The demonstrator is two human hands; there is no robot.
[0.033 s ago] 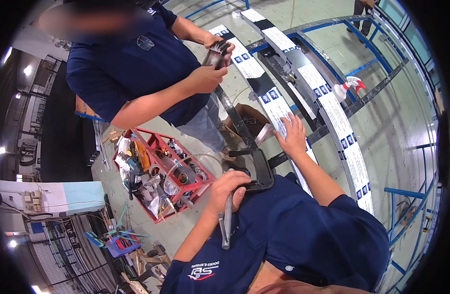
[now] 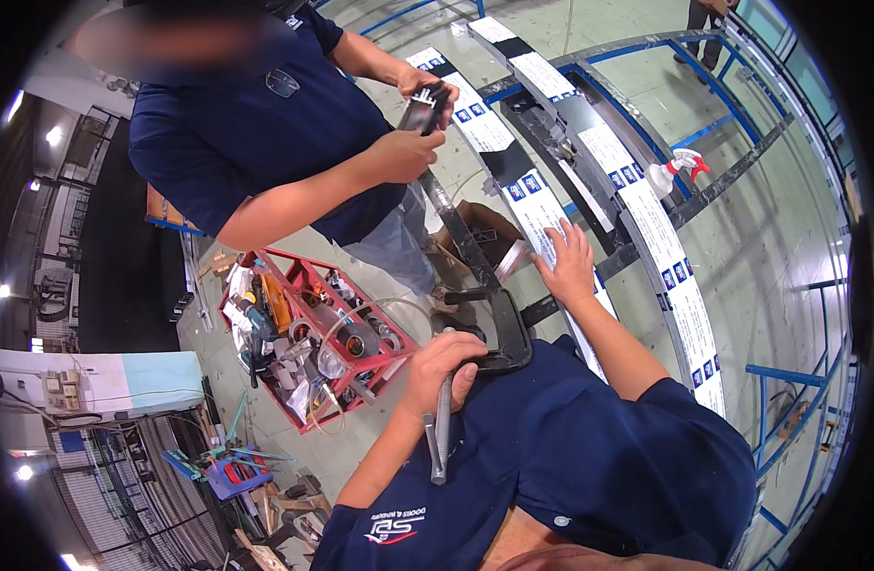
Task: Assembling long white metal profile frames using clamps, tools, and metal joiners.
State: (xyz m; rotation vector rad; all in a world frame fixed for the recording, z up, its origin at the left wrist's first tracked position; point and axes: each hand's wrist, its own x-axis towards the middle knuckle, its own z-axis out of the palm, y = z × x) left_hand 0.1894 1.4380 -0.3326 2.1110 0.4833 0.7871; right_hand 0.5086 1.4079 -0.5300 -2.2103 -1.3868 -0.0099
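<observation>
My left hand [image 2: 444, 369] is closed around the screw end of a black C-clamp [image 2: 518, 335]. The clamp's threaded screw [image 2: 441, 447] sticks out below my fingers toward my shirt, and its jaw opening faces away from me. My right hand [image 2: 569, 265] lies with fingers spread on a long profile [image 2: 525, 195] covered in white and blue protective film. Across from me a co-worker holds a dark, short piece of profile [image 2: 424, 108] in both hands; its exact kind I cannot make out.
A second film-covered profile [image 2: 646, 205] lies parallel on the blue metal frame [image 2: 727, 90]. A spray bottle [image 2: 667, 174] with a red and white trigger stands beyond it. To the left sits a red tool crate [image 2: 380, 360] full of tools and tape rolls, with a cardboard box [image 2: 477, 228] nearby.
The co-worker's dark piece has tilted slightly in their hands. My own hands and the clamp have stayed put.
</observation>
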